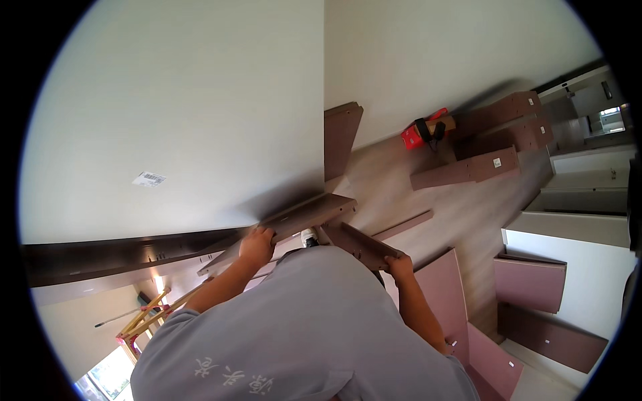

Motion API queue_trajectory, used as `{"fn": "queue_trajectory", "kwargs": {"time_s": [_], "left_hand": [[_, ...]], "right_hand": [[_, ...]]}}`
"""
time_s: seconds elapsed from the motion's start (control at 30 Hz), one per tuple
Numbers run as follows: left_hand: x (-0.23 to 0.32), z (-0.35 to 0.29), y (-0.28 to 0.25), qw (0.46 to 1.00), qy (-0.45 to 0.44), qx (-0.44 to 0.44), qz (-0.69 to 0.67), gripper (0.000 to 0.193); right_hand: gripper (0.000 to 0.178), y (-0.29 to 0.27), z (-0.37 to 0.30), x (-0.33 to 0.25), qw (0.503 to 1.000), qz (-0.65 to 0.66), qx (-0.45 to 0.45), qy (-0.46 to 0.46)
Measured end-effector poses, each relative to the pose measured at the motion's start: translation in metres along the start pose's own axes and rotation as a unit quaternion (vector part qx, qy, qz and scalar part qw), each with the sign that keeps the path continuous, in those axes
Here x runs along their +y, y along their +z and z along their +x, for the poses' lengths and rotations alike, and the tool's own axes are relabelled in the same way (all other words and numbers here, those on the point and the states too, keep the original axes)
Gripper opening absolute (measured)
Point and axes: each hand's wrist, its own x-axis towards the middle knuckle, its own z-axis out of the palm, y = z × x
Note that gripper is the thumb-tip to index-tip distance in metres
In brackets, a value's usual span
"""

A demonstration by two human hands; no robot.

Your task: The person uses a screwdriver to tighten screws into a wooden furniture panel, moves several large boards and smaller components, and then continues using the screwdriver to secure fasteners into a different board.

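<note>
My left hand (257, 246) has its fingers curled over the edge of a long brown board (311, 212), which lies against the foot of a large pale upright panel (194, 120). To the right, my right hand (400, 266) is closed round the end of a second brown board (361, 246), which slants away from me. The two boards come close together in front of me, but I cannot tell whether they are joined. A shoe (308, 238) shows between them. My grey shirt hides what lies nearer.
Brown boxed units (495, 164) stand at the far right beside a red bag (414, 136). A narrow strip (403, 225) lies on the floor. Mauve panels (441, 284) lean near my right arm, with white cabinets (568, 254) beyond. A wooden ladder (144, 321) stands at left.
</note>
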Motion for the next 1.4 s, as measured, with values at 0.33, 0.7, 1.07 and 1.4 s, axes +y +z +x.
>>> {"fn": "queue_trajectory", "kwargs": {"time_s": [0.33, 0.7, 1.07, 1.4], "left_hand": [[0.007, 0.002, -0.004, 0.998, -0.037, -0.039, -0.019, 0.037], [-0.003, 0.026, -0.007, 0.988, -0.05, -0.104, 0.099, 0.036], [0.146, 0.065, -0.057, 0.98, -0.088, -0.112, 0.142, 0.028], [0.268, 0.071, -0.062, 0.977, -0.03, -0.11, 0.18, 0.031]], "right_hand": [[0.04, -0.025, 0.0, -0.054, 0.976, -0.198, 0.064, -0.069], [0.042, -0.128, 0.043, -0.08, 0.944, -0.292, 0.089, -0.128], [0.035, -0.279, 0.078, -0.059, 0.944, -0.289, 0.087, -0.133], [0.033, -0.385, 0.064, -0.012, 0.962, -0.217, 0.142, -0.087]]}}
